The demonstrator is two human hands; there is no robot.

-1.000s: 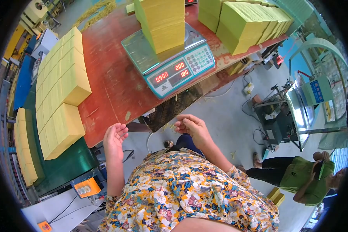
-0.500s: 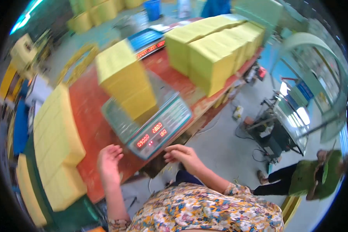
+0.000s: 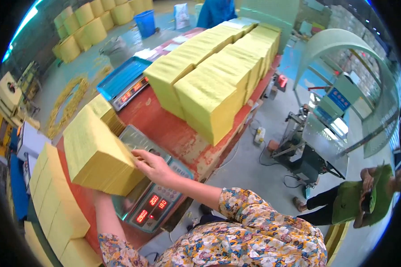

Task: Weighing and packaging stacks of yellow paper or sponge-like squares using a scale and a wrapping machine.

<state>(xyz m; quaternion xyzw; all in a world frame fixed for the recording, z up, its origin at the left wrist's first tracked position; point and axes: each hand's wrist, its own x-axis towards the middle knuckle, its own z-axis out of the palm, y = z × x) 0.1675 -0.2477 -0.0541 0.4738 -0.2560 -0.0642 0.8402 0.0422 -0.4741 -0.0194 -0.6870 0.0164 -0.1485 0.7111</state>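
Note:
A thick stack of yellow paper [image 3: 96,151] is tilted between my two hands, over the left part of the digital scale [image 3: 176,169]. My right hand [image 3: 153,167] presses its fingers against the stack's right side. My left hand [image 3: 96,193] is at its lower left side; the fingers are hidden behind and under the paper. Red digits glow on the scale's front panel, and part of its metal pan shows beyond the stack. Another yellow paper stack [image 3: 104,111] stands just behind the held one.
Long rows of yellow paper stacks [image 3: 214,89] fill the red table's [image 3: 147,111] far right. More stacks [image 3: 53,196] line the left. A second scale with a blue tray [image 3: 124,78] stands behind. A person in green [image 3: 363,200] stands at right, near a machine [image 3: 307,151].
Both hands, bare and apart in front of the scale before, have reached forward and taken hold of a yellow paper stack. It is now tilted and shifted left. The view has also shifted.

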